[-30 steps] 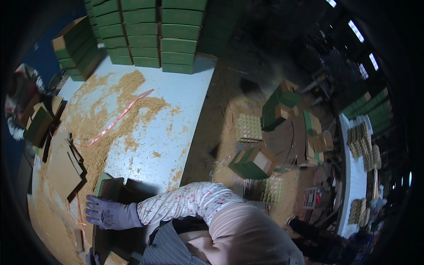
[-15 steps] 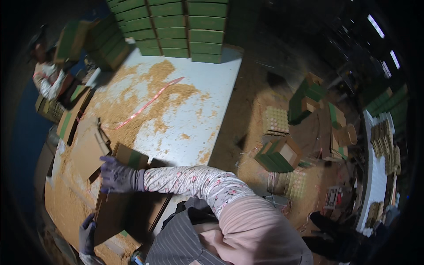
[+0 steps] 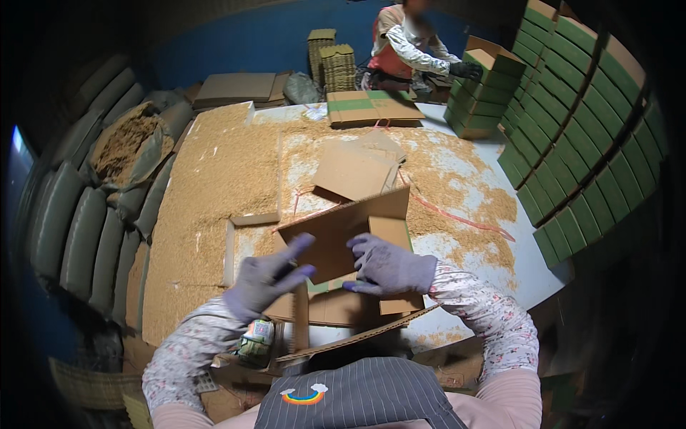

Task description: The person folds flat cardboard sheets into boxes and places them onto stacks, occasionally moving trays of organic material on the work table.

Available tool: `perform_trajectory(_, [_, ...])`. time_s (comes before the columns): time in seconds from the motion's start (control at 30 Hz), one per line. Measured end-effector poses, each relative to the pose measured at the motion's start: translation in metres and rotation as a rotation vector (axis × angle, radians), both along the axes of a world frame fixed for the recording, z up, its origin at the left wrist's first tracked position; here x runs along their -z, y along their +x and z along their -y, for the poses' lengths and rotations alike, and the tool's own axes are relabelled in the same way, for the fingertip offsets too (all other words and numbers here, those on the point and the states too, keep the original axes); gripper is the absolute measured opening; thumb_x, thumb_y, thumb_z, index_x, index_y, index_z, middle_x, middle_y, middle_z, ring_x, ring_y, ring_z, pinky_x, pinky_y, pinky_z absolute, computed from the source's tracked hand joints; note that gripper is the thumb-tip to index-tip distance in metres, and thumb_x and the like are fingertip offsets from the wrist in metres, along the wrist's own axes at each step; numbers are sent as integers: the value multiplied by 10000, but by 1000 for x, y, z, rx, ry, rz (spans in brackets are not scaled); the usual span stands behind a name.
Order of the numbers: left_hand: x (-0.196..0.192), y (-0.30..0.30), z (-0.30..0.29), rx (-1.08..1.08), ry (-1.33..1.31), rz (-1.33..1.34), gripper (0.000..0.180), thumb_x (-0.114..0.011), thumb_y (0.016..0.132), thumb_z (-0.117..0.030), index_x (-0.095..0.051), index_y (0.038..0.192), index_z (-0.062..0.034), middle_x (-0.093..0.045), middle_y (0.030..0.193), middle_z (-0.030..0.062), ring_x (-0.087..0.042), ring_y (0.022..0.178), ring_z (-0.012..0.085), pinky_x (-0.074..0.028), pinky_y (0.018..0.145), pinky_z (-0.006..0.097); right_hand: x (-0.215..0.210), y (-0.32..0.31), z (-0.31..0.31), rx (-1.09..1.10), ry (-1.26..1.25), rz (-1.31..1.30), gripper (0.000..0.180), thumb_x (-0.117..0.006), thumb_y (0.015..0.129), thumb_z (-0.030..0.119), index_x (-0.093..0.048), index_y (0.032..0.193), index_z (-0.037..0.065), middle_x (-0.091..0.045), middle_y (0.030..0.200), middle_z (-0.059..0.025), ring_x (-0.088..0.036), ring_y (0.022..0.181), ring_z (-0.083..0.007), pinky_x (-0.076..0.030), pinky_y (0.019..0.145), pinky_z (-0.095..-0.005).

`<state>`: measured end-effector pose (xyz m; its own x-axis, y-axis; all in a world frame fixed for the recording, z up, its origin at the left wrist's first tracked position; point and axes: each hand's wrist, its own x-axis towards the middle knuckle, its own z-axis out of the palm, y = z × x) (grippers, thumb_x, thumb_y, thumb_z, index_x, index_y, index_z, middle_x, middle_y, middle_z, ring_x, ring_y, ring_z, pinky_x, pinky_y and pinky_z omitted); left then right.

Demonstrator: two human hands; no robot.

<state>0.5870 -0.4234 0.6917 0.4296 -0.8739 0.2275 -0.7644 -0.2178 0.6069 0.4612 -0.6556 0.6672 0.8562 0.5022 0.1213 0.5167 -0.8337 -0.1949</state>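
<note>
A part-opened carton rests on the bench, apparently being shaped. The left hand spreads its fingers; the right hand's curl near a side flap, any pinch unclear. Squaring it calls for steadying both sides.

A single wide fisheye view from the left camera of a head-worn pair, upright, looking down and ahead. Both grips, left and right, are near, below centre. The wearer's apron is nearest, below them; the tabletop spreads beyond, with a co-worker farthest off.
</note>
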Motion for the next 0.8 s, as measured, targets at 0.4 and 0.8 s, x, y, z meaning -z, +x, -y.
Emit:
perform_trajectory(0.4, [145,3,71,-492,-118,877,716,-659,743,-344,-388,1393,-210,-242,1455,119,-250,1317,315,-163,1090,578,45,-116,38,340,216,-461,665,-693,780,191,-404,1377,146,-395,1398,-156,-304,1333,-338,-303,1086,-421])
perform_trajectory(0.8, [126,-20,-3,534,45,489,836,-599,696,-570,-407,1360,-99,-419,1393,125,-423,1279,273,-308,1089,447,93,-74,76,936,1044,-742,862,-682,808,450,-232,1466,125,-413,1393,-87,-474,1173,-192,-394,963,-332])
